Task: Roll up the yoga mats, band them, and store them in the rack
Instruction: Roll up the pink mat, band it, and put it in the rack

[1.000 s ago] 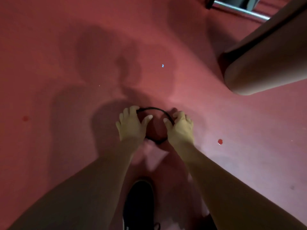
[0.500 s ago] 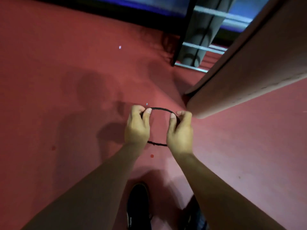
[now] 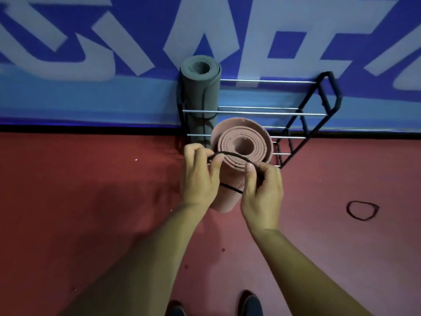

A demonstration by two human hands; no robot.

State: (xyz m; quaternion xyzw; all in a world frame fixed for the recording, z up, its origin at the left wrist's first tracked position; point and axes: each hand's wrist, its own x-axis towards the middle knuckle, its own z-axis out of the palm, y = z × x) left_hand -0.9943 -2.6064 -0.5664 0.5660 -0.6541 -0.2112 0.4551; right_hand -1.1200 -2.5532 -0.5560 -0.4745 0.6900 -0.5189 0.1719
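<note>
A rolled pink yoga mat point(image 3: 241, 144) stands upright on the red floor in front of the rack point(image 3: 303, 124). A black elastic band point(image 3: 230, 155) is stretched between my hands just over the near side of the mat's top end. My left hand point(image 3: 200, 176) pinches the band's left side; my right hand point(image 3: 262, 190) pinches its right side. A rolled grey mat point(image 3: 200, 92) stands upright in the left end of the rack, with a dark band around its lower part.
The black-framed rack with metal rods stands against a blue and white wall banner point(image 3: 136, 42). Another black band point(image 3: 362, 209) lies on the floor to the right. My shoes point(image 3: 250, 304) show at the bottom edge.
The view has lifted from the floor to the rack and wall. My hands took the band off the floor and now hold it stretched at the top of the upright pink mat.
</note>
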